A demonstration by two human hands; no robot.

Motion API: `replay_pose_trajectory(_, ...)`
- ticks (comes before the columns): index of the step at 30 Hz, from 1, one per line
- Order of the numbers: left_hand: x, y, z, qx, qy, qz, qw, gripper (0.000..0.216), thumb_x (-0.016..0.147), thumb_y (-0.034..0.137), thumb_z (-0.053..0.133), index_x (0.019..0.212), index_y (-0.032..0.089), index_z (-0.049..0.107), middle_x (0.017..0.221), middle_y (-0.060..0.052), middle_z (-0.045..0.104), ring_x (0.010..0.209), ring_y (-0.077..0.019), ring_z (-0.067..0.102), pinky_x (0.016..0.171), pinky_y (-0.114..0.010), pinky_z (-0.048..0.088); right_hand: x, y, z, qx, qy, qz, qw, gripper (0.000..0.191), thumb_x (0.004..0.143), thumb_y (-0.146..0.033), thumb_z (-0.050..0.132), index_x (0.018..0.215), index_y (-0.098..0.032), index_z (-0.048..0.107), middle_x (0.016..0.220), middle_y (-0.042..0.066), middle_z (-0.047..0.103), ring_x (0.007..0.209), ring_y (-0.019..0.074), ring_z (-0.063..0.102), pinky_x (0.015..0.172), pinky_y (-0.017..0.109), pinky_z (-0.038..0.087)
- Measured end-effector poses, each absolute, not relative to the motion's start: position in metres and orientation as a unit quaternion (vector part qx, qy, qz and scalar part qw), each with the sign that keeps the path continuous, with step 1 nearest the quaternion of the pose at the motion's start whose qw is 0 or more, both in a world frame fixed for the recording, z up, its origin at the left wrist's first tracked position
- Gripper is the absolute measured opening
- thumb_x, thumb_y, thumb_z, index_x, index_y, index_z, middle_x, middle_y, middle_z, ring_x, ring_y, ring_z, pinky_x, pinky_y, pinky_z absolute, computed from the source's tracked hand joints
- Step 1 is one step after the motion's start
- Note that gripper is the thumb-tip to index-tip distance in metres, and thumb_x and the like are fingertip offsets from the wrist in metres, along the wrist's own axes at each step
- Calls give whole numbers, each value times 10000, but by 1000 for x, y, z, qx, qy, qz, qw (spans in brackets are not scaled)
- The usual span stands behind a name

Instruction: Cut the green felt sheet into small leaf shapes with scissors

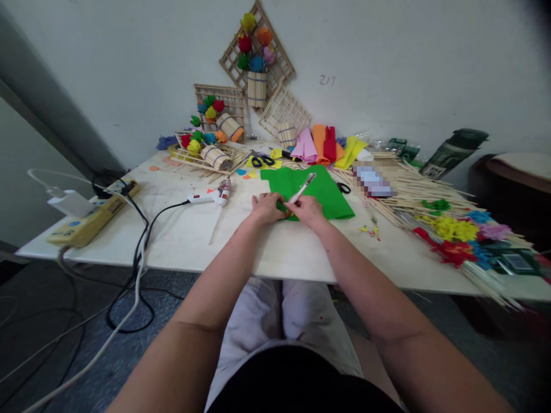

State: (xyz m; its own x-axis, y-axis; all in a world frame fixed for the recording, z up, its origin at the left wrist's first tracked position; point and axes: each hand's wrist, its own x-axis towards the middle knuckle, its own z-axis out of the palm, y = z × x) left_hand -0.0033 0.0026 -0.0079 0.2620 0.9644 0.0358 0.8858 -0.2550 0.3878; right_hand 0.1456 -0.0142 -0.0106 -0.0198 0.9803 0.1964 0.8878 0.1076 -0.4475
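Green, cloth-like, flat sheeting (329, 195) is lying on a white tabletop (297, 252); above it, the right hand (309, 211) is gripping a slender white pen (303, 187), fingers closed, while the left hand (269, 207) is resting at its near-left edge, finger closure indiscernible. Beyond, black-handled scissors (262, 160) are lying before a diamond-shaped wooden lattice (278, 39).

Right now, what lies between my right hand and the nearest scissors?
Part of the green sheet lies between your right hand and those scissors, in the head view.
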Motion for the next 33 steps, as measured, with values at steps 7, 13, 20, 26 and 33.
replay_pose_trajectory(7,-4,4,-9,785,587,135,143,475,684,538,673,1099,316,614,1334,-35,584,1319,-317,413,1135,-566,200,144,-13,-11,-666,-707,93,220,344,859,-471,591,985,-204,767,880,92,752,863,226,689,694,281,469)
replay_pose_trajectory(13,-4,5,-9,784,589,129,146,467,686,513,684,1114,339,618,1354,-24,572,1333,-317,398,1139,-579,189,143,-14,-9,-669,-708,90,209,353,862,-492,583,972,-213,771,885,91,756,870,229,692,683,279,465)
replay_pose_trajectory(20,-6,5,-10,789,581,137,147,450,694,499,682,1113,343,624,1362,-17,567,1327,-315,400,1134,-593,190,144,-13,-11,-665,-710,87,215,350,862,-494,582,979,-224,771,893,86,758,869,226,692,688,284,468)
replay_pose_trajectory(26,-9,4,-5,793,571,122,175,487,690,513,691,1141,346,615,1387,-27,546,1367,-318,351,1130,-621,149,143,-14,-8,-670,-708,90,206,343,865,-481,584,986,-220,770,913,87,759,869,223,693,676,277,467)
replay_pose_trajectory(33,-9,6,-7,794,567,119,183,473,677,475,704,1126,346,634,1449,-23,497,1380,-344,315,1114,-665,108,144,-15,-8,-669,-709,88,205,338,863,-479,591,984,-219,770,916,88,761,879,226,695,684,277,467)
